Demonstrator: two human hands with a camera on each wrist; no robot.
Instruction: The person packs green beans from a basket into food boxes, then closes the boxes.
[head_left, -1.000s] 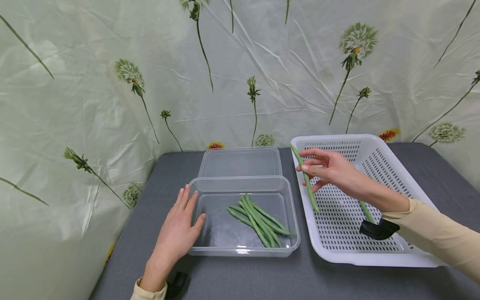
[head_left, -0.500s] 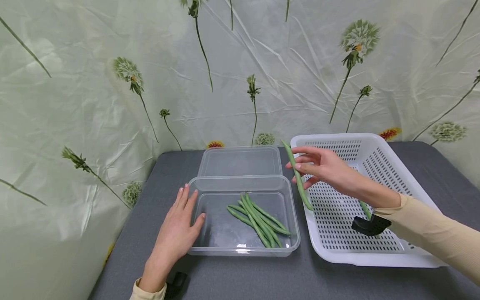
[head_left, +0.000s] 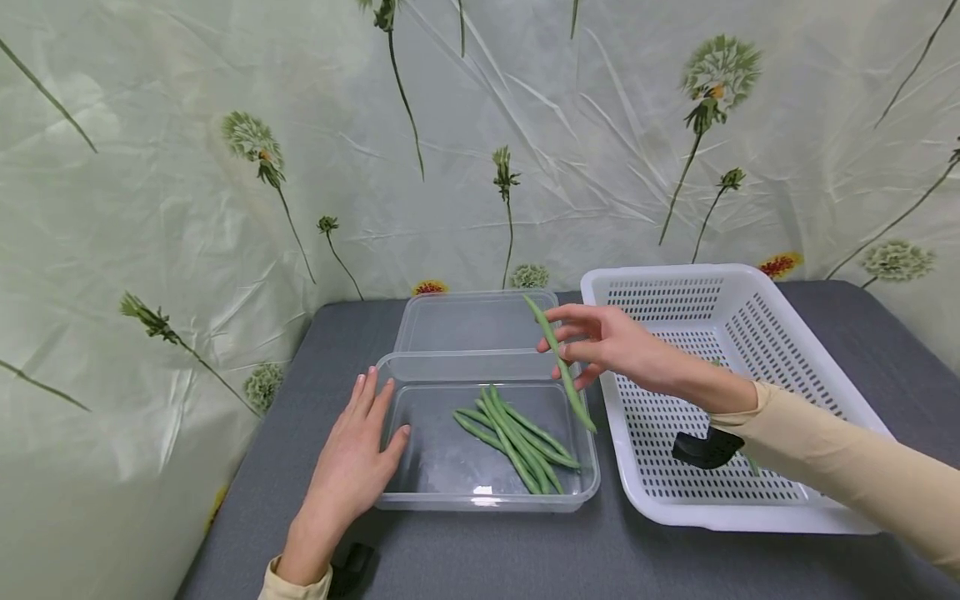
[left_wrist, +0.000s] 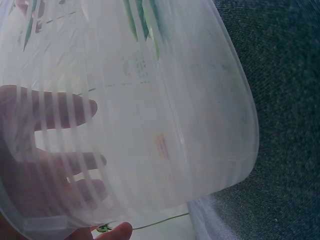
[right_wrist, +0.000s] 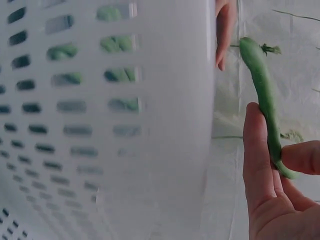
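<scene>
Between thumb and fingers, my right hand [head_left: 611, 346] pinches a single green bean [head_left: 558, 362] above the right rim of a clear plastic container [head_left: 420, 467]. The same green bean [right_wrist: 267, 95] shows held up in the right wrist view, beyond the basket's wall. Several green beans [head_left: 517, 446] lie in a loose bunch inside the container, toward its right half. My left hand [head_left: 356, 458] rests at the container's left edge with fingers straight and spread. Through the cloudy wall in the left wrist view, the left fingers [left_wrist: 70, 110] show along the container.
A white perforated basket [head_left: 630, 483] stands to the right of the container, with a bit of green bean [head_left: 752, 467] partly hidden under the right sleeve. Behind the container lies a clear lid [head_left: 465, 321]. Grey cloth [head_left: 480, 558] covers the table, and a flowered curtain [head_left: 450, 225] hangs behind.
My right hand has moved left with the green bean, from over the basket to over the container's right side. The left hand and the bunch of beans have stayed in place.
</scene>
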